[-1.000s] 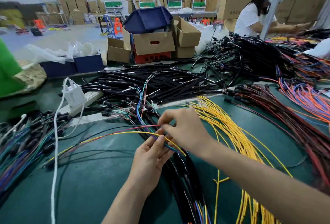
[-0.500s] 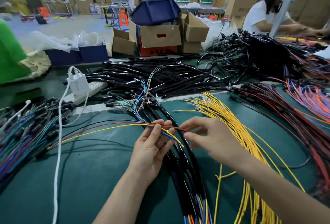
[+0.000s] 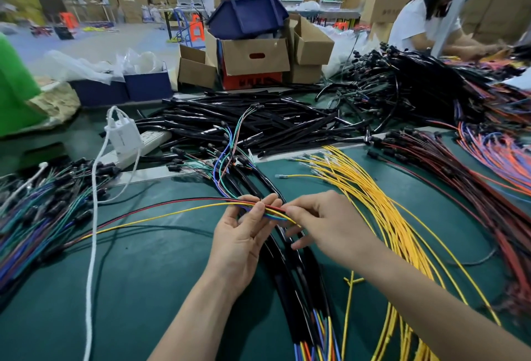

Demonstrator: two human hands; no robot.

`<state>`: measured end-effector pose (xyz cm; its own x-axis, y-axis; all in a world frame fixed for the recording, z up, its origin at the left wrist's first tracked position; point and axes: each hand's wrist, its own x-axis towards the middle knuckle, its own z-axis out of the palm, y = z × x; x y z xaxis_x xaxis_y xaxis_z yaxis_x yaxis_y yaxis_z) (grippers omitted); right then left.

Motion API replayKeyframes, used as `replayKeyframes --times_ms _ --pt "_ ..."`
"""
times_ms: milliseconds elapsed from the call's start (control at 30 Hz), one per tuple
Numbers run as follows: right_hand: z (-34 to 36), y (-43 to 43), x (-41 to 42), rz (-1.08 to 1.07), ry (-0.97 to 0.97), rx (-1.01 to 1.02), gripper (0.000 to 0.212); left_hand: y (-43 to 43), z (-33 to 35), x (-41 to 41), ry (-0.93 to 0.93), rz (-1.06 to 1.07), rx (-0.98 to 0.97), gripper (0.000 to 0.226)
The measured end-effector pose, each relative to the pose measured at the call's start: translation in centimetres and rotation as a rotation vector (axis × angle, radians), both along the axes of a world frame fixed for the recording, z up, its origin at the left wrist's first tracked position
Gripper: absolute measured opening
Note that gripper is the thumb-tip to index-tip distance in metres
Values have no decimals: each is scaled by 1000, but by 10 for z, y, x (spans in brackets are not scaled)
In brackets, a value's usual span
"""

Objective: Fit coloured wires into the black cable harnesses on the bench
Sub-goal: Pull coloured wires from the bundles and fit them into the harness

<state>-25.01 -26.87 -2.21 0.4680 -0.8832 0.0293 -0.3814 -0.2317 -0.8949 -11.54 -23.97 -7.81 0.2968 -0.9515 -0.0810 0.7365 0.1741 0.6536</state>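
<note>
Here the left hand [image 3: 244, 234] lies palm up, its fingers lightly curled round a strand of thin coloured wires [image 3: 230, 203] in red, yellow, green and blue, which trails away to the left of that hand across the dark green bench mat [image 3: 143, 288]. The right hand [image 3: 324, 225] meets it fingertip to fingertip and pinches the same wires between thumb and forefinger, the other fingers loosely bent. Long black cable harnesses [image 3: 290, 283] run beneath both hands and on between the wrists, coloured ends showing at their near end. Just right of the right hand fans a sheaf of yellow wires [image 3: 373, 202]. Beyond the hands lies a heap of black sleeved cables [image 3: 258, 125]; beyond and left of the left hand sits a white power strip [image 3: 149, 142].
</note>
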Motion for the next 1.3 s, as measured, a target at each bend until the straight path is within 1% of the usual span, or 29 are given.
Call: replayKeyframes --times_ms 67,233,333,400,500,667,700,800,900,1000,1100,1300 --pt "-3 2 3 -4 -35 18 17 0 1 2 -7 15 -4 12" --pt "-10 6 6 -31 -3 -118 25 0 1 3 -1 18 13 13" --pt "-8 6 6 -29 -32 -140 26 2 2 2 133 -42 -21 22" --pt "-7 2 6 -26 -52 -102 20 4 3 0 183 -86 -47 25" --pt "-8 0 6 2 -65 -15 9 4 2 -4 149 -98 -33 23" --pt "-6 -2 -1 135 -167 100 13 4 5 -2 125 -78 15 20" --pt "-5 -4 -3 151 -173 97 13 4 5 -1 127 -75 22 19" --pt "-6 -9 -9 118 -144 -6 8 5 6 0 129 -63 47 18" --pt "-10 -10 -11 90 -173 -18 9 5 6 -1 116 -53 60 18" --pt "-11 -12 -11 127 -211 24 11 5 6 -2 103 -66 71 17" --pt "-10 -15 -8 162 -229 61 16 6 6 -4 90 -123 65 19" --pt "-9 -18 -2 139 -172 114 40 6 7 -4 148 -132 73 16"
